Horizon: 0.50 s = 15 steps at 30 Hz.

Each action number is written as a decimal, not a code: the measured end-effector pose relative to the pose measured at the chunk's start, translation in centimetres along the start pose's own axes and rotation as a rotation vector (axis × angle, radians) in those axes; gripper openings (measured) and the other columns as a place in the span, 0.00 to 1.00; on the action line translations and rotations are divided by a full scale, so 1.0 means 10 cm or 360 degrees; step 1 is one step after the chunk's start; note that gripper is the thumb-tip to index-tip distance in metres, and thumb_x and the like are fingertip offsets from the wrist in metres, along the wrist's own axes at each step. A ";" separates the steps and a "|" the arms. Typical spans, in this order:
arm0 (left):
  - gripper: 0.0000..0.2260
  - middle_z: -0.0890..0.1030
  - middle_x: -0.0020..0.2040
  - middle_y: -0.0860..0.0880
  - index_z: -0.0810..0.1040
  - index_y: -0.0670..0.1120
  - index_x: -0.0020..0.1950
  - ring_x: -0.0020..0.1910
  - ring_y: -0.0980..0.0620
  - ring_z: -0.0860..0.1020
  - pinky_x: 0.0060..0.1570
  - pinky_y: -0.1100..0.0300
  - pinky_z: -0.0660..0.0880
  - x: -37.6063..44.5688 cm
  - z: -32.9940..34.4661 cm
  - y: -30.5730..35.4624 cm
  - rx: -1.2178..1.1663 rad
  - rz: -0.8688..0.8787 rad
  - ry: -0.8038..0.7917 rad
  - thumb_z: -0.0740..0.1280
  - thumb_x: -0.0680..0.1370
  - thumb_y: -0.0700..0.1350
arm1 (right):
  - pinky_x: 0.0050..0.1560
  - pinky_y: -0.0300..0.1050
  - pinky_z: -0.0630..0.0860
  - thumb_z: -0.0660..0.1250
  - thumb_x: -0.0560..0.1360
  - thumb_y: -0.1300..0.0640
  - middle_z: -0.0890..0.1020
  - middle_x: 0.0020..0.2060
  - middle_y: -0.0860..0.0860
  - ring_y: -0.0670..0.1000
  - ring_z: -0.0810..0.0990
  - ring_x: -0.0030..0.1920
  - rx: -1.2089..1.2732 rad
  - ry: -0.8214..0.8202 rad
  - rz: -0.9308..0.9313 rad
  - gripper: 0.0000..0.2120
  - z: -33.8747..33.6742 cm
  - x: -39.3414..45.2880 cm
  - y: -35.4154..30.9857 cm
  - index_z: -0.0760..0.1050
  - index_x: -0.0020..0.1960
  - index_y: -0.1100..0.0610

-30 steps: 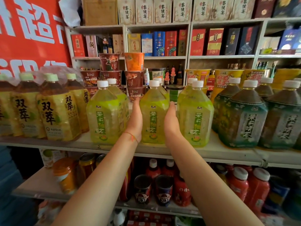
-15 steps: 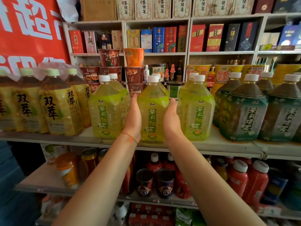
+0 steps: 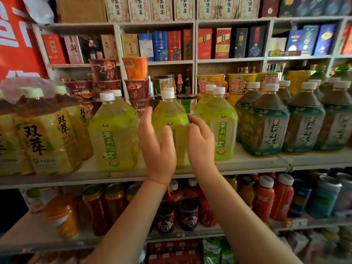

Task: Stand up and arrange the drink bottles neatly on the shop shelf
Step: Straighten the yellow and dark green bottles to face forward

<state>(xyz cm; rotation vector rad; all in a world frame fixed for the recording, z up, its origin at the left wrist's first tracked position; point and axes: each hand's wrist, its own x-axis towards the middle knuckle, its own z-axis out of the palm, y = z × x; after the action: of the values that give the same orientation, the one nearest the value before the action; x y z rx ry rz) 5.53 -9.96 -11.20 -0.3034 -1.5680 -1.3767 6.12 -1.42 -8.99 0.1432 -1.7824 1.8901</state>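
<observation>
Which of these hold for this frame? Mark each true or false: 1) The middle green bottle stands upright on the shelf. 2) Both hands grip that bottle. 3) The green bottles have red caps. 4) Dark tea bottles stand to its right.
1) True: the middle green bottle stands upright on the shelf.
2) False: the left hand and right hand are open, off the bottle.
3) False: the caps are white.
4) True: the dark tea bottles stand there.
</observation>
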 end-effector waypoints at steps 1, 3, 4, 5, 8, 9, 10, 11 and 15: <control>0.21 0.71 0.73 0.46 0.68 0.39 0.75 0.75 0.51 0.68 0.74 0.55 0.65 -0.02 0.03 0.01 0.0085 0.0346 -0.0045 0.59 0.82 0.42 | 0.47 0.38 0.79 0.58 0.81 0.62 0.83 0.48 0.42 0.39 0.80 0.45 -0.0027 0.0065 -0.0191 0.14 -0.07 -0.01 0.00 0.79 0.58 0.50; 0.19 0.74 0.70 0.36 0.73 0.32 0.69 0.72 0.41 0.71 0.73 0.48 0.67 -0.07 0.13 0.07 0.0169 0.0789 -0.0154 0.59 0.80 0.38 | 0.51 0.41 0.79 0.58 0.79 0.63 0.82 0.51 0.45 0.41 0.80 0.49 -0.0125 0.0259 -0.0522 0.14 -0.22 0.03 -0.01 0.79 0.58 0.54; 0.18 0.75 0.68 0.36 0.74 0.31 0.67 0.71 0.41 0.72 0.72 0.46 0.69 -0.11 0.22 0.12 0.0138 0.0837 -0.0221 0.59 0.80 0.37 | 0.54 0.45 0.78 0.58 0.78 0.63 0.81 0.52 0.46 0.45 0.79 0.52 -0.0178 0.0362 -0.0641 0.14 -0.31 0.07 -0.01 0.79 0.58 0.55; 0.18 0.76 0.68 0.37 0.75 0.32 0.68 0.71 0.43 0.73 0.71 0.47 0.69 -0.16 0.30 0.17 0.0071 0.0793 -0.0304 0.59 0.80 0.37 | 0.57 0.48 0.77 0.58 0.77 0.63 0.80 0.54 0.48 0.47 0.78 0.55 -0.0218 0.0447 -0.0705 0.15 -0.40 0.13 0.02 0.78 0.59 0.56; 0.21 0.69 0.74 0.52 0.67 0.42 0.77 0.74 0.63 0.65 0.73 0.66 0.63 -0.26 0.56 0.34 -0.0165 0.0117 -0.0528 0.59 0.83 0.41 | 0.67 0.50 0.71 0.56 0.80 0.59 0.73 0.66 0.50 0.48 0.72 0.66 -0.0250 0.0440 -0.0513 0.19 -0.61 0.31 0.12 0.70 0.71 0.56; 0.22 0.65 0.76 0.55 0.62 0.46 0.80 0.73 0.68 0.61 0.71 0.71 0.59 -0.24 0.67 0.38 -0.0236 -0.0164 -0.0565 0.57 0.85 0.44 | 0.71 0.50 0.68 0.55 0.82 0.56 0.71 0.71 0.51 0.48 0.69 0.70 -0.0257 0.0369 -0.0386 0.21 -0.66 0.39 0.16 0.66 0.75 0.56; 0.23 0.62 0.78 0.57 0.58 0.49 0.81 0.74 0.69 0.58 0.70 0.72 0.56 -0.20 0.81 0.37 -0.0283 -0.0435 -0.0574 0.56 0.86 0.47 | 0.74 0.52 0.65 0.53 0.84 0.51 0.69 0.74 0.51 0.48 0.66 0.73 -0.0265 0.0274 -0.0257 0.24 -0.70 0.47 0.20 0.62 0.78 0.55; 0.24 0.60 0.80 0.57 0.57 0.50 0.82 0.75 0.66 0.56 0.72 0.69 0.53 -0.14 0.91 0.33 -0.0295 -0.0662 -0.0558 0.54 0.86 0.51 | 0.75 0.54 0.63 0.51 0.83 0.46 0.68 0.75 0.51 0.49 0.65 0.75 -0.0268 0.0198 -0.0127 0.26 -0.71 0.54 0.23 0.61 0.79 0.54; 0.32 0.80 0.66 0.51 0.78 0.53 0.68 0.67 0.50 0.76 0.72 0.44 0.68 0.02 1.17 0.12 -0.0319 -0.1109 -0.0414 0.53 0.74 0.69 | 0.72 0.55 0.68 0.49 0.80 0.33 0.76 0.69 0.51 0.53 0.73 0.70 -0.0017 0.0112 0.0379 0.33 -0.79 0.73 0.23 0.71 0.74 0.52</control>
<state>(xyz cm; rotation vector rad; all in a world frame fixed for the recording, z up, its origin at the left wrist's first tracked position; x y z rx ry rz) 0.49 0.39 -8.72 -0.0470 -1.8433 -2.1061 1.11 8.35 -8.92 -0.1446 -1.8282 2.0207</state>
